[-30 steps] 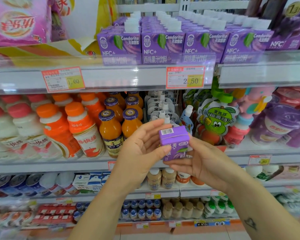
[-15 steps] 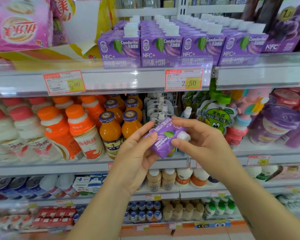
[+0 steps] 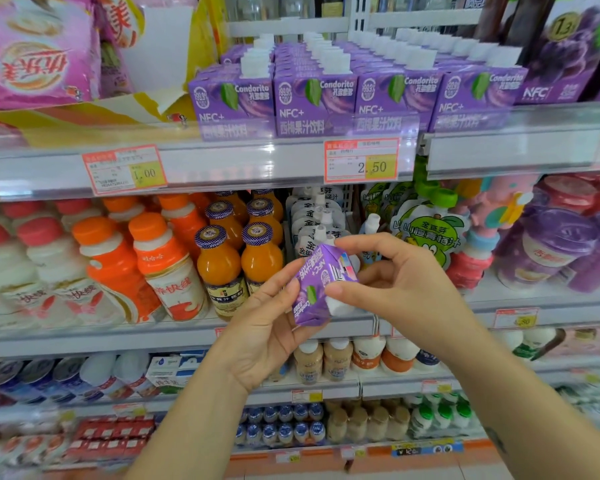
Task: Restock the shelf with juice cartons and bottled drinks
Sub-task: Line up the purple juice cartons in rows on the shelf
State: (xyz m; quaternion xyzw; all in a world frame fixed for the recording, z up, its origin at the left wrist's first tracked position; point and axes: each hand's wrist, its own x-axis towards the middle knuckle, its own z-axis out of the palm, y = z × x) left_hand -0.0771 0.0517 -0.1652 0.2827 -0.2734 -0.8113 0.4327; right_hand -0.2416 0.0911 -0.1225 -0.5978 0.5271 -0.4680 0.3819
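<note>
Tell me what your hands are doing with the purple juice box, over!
Left hand, right hand both gripping purple carton. Carton tilted, below matching cartons up top. Nothing in the way.

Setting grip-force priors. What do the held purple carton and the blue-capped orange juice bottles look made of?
The purple carton is likely coated paperboard with a semi-gloss print: flat faces, crisp folded edges. Its white cap looks like matte plastic. The orange juice bottles have clear, glossy walls with juice showing through and sharp highlights; glass or rigid plastic, can't tell which.
</note>
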